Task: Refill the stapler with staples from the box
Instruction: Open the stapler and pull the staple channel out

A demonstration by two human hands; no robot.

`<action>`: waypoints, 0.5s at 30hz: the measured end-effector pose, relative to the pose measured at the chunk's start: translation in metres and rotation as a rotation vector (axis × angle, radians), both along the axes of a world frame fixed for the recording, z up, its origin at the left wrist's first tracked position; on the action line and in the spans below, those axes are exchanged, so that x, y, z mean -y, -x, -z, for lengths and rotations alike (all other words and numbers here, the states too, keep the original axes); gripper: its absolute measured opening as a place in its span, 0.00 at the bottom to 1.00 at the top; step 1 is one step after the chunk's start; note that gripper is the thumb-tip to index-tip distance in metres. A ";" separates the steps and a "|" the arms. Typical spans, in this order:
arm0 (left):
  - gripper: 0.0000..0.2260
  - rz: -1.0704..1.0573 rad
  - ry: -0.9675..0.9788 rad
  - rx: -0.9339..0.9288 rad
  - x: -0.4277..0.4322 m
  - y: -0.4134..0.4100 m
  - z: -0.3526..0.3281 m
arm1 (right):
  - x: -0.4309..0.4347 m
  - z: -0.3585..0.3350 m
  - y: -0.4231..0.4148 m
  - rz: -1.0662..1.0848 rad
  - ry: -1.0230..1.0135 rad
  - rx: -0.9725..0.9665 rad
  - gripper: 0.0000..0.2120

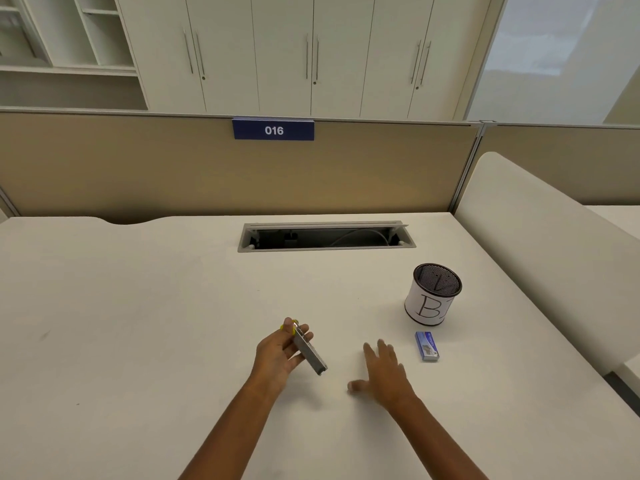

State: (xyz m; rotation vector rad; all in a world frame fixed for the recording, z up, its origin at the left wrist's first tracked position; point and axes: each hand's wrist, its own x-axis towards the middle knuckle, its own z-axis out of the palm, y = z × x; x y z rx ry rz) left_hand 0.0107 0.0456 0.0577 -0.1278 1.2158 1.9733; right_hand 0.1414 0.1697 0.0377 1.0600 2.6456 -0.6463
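our left hand (277,351) is clamped on the stapler (309,353), tilted above the desk (138,306), our right hand (384,374) hovers spread and empty just short of the staple box (427,346), which could skid toward the mesh cup (433,294) if nudged.

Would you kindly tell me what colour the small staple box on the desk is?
The staple box is blue, seen in the head view.
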 end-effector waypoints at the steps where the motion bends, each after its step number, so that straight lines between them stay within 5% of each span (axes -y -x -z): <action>1: 0.10 0.024 -0.066 0.016 0.001 0.001 -0.001 | -0.001 0.003 -0.001 -0.012 -0.010 0.059 0.41; 4: 0.12 0.059 -0.202 0.074 0.003 0.004 -0.006 | -0.004 0.009 -0.003 -0.033 -0.017 0.130 0.43; 9: 0.12 0.067 -0.166 -0.010 -0.002 0.004 -0.009 | -0.007 0.010 0.000 -0.055 -0.022 0.138 0.45; 15: 0.14 0.121 -0.240 0.121 -0.005 0.001 -0.012 | -0.014 0.011 0.001 -0.067 0.023 0.092 0.48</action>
